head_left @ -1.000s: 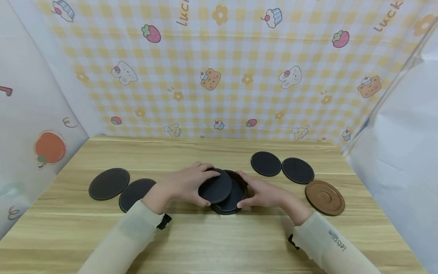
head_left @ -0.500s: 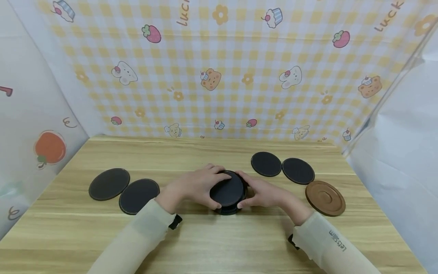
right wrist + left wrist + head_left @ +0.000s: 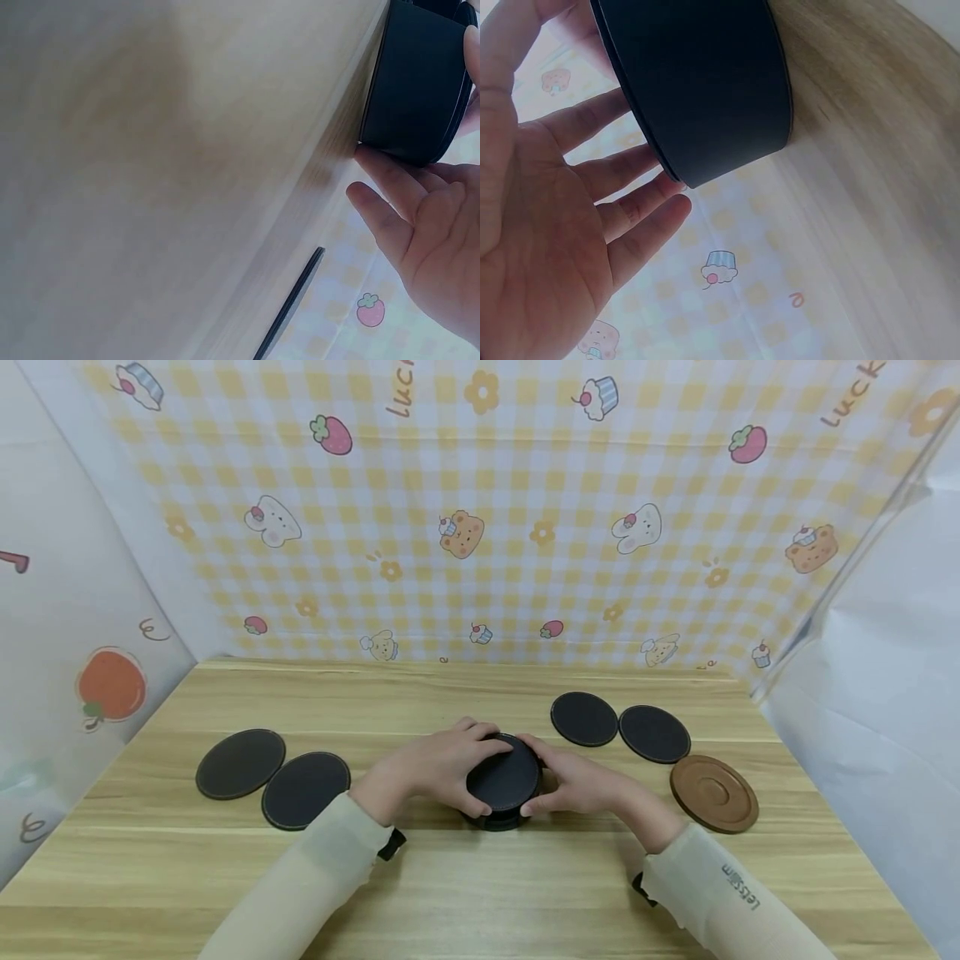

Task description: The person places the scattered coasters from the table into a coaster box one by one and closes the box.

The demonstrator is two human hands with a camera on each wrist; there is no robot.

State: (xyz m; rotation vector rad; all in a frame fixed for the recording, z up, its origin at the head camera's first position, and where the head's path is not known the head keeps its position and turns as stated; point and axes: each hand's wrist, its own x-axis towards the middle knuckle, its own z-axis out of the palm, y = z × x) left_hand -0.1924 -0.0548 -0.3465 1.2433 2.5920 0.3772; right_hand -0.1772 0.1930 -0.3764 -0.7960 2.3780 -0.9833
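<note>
In the head view, my left hand (image 3: 438, 770) holds a round black coaster (image 3: 504, 772) by its edge, thumb at the near side and fingers at the far side. It lies flat over the mouth of a round black coaster holder (image 3: 502, 822), covering most of the opening. My right hand (image 3: 583, 782) grips that holder from the right, thumb in front and fingers behind. The left wrist view shows the holder's smooth dark wall (image 3: 705, 90), with the coaster's thin edge along its rim beside my fingers. Fingertips of my right hand touch the wall (image 3: 416, 86) in the right wrist view.
Two black coasters, one far left (image 3: 241, 764) and one nearer (image 3: 306, 791), lie on the wooden table (image 3: 480, 893). Another pair, a coaster (image 3: 584, 719) and its neighbour (image 3: 654, 734), lies back right, beside a brown wooden disc (image 3: 714, 794). A checked cloth (image 3: 510, 585) hangs behind.
My left hand has carried the coaster rightward, from tilted over the holder's left side to level over its mouth. My right hand has stayed at the holder.
</note>
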